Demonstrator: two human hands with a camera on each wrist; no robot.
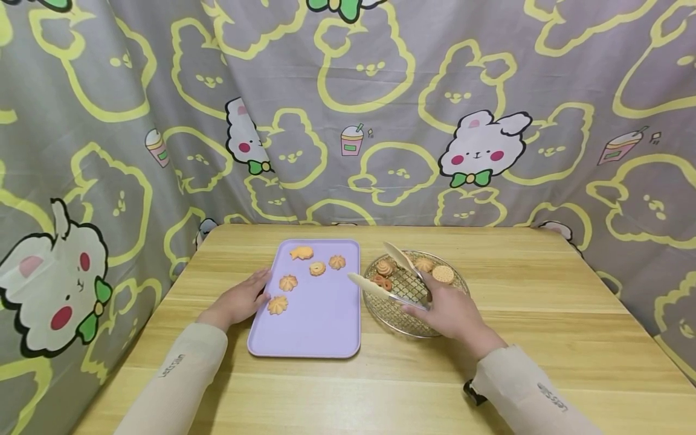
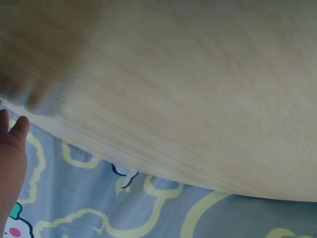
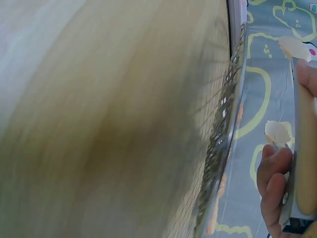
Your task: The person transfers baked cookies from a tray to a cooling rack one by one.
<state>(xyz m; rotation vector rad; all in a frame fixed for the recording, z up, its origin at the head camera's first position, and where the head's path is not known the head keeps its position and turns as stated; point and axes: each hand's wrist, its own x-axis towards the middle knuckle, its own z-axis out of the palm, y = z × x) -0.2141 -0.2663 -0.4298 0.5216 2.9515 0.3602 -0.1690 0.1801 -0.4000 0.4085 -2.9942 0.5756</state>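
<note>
My left hand (image 1: 243, 298) rests at the left rim of a lilac tray (image 1: 321, 329), its fingers fairly straight along the edge. Several cookies lie on the tray, among them a fish-shaped cookie (image 1: 301, 252), a small round cookie (image 1: 317, 268) and a flower-shaped cookie (image 1: 277, 305). In my right hand (image 1: 451, 308) I grip a pair of tongs (image 1: 375, 286) with pale tips. The tips are spread apart, pointing left above the round wire rack (image 1: 405, 326). On that rack sit a swirl cookie (image 1: 385, 267), a pretzel-shaped cookie (image 1: 382, 282) and a round cookie (image 1: 443, 275).
Tray and rack stand side by side on a wooden table (image 1: 544, 338). A grey patterned curtain (image 1: 380, 181) hangs behind the table and along its left side. A dark band (image 1: 475, 393) shows at the right sleeve.
</note>
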